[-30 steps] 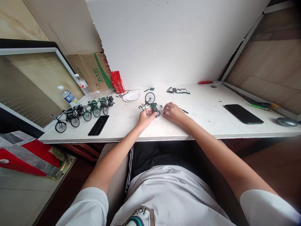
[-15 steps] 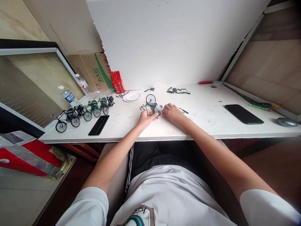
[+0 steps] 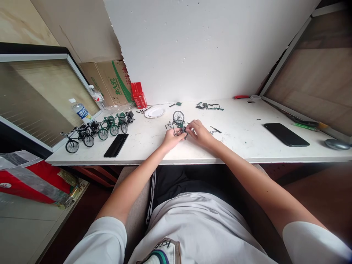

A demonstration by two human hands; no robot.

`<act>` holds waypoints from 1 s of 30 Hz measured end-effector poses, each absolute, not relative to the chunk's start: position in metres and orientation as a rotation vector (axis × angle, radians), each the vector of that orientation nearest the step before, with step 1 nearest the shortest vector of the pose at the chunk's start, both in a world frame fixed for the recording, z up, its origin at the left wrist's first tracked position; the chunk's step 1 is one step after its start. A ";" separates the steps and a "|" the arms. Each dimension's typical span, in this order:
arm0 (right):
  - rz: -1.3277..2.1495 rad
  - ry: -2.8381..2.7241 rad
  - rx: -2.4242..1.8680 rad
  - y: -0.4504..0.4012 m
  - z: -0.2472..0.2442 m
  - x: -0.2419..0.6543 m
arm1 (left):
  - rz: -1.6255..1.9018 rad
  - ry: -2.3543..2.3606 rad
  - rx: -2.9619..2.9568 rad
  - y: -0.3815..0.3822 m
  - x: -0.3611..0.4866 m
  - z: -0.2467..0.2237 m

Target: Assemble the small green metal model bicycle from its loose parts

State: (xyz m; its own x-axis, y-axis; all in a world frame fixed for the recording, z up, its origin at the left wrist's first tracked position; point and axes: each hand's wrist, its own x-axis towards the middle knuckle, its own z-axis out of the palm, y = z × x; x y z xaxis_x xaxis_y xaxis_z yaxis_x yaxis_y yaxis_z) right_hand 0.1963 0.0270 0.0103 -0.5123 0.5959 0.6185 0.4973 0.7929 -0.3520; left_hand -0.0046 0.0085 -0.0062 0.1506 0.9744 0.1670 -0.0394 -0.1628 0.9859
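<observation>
At the surface's [image 3: 242,145] near middle: left hand [image 3: 172,139] closed on green-black model bicycle [image 3: 179,124] | right hand [image 3: 200,134] beside it, thumb and fingers pinched near together at the bicycle's near end; I cannot tell if they grip a part | beyond, white plates [image 3: 154,112] | dark green parts [image 3: 209,106] lie farther back, rightward.

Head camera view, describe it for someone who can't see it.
Two bare hands, left and right, work on a small dark-green model bicycle at a white table. Finished-looking miniature bicycles stand at left, beside a black phone.
</observation>
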 end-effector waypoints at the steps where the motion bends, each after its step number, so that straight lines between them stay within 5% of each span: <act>1: 0.156 -2.219 -0.808 0.027 0.010 0.196 | 1.214 0.981 1.390 0.008 -0.004 -0.006; 19: -0.086 -2.372 -0.834 0.027 0.009 0.200 | 1.172 0.888 1.376 0.006 -0.004 -0.002; 30: 0.193 -2.226 -0.786 0.027 0.006 0.200 | 1.192 0.931 1.406 0.008 -0.003 -0.009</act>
